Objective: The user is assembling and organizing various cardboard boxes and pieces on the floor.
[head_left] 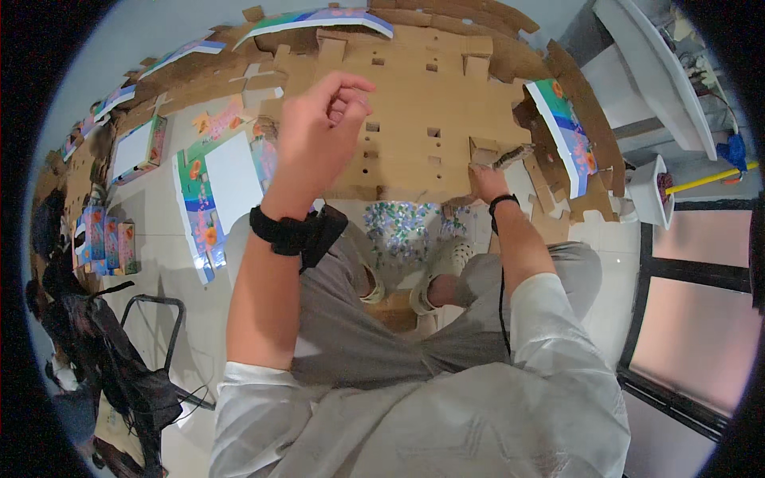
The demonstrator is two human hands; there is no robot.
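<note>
Work on the flat die-cut cardboard sheet (414,119) on the floor looks midway: many printed sheets lie around, unfolded. The right hand (488,182) pinches a small flap at the sheet's near edge, fingers clenched on it. The left hand (319,131) hovers above the sheet, fingers loosely curled, holding nothing.

Soft, even indoor light is filling the scene, casting only faint shadows. Fisheye distortion is bending edges toward the rim, black corners are vignetting the frame, and detail is softening slightly throughout.
</note>
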